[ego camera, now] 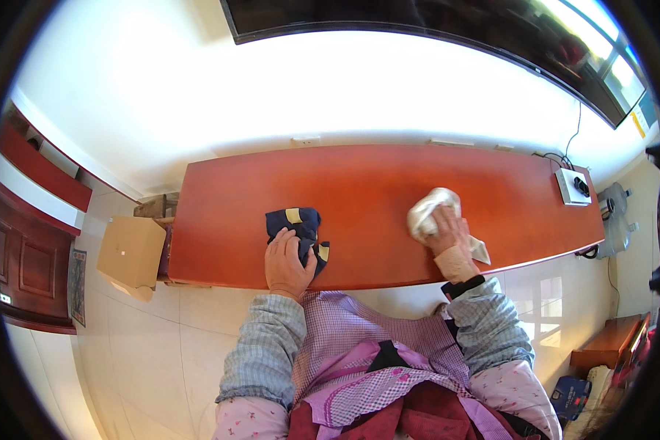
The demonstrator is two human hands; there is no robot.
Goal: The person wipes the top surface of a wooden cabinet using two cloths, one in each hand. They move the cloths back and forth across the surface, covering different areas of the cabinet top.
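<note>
A long reddish-brown wooden table [363, 181] stretches across the view before me. On its left half lies a bunched dark navy cloth with pale yellow patches [292, 219]. My left hand [289, 264] rests on the cloth's near edge, palm down; whether the fingers grip it cannot be seen. Farther right, a crumpled off-white cloth [435, 206] is on the tabletop, slightly blurred. My right hand [450, 234] presses on this cloth, its fingers over the bunched part, and a loose corner sticks out to the right of my wrist.
A white box with a black device [573, 187] and cables sits at the table's right end. Large clear plastic bottles [616, 220] stand beyond it. Left of the table is a cardboard box [131, 253]. A wide black screen [418, 27] hangs on the wall.
</note>
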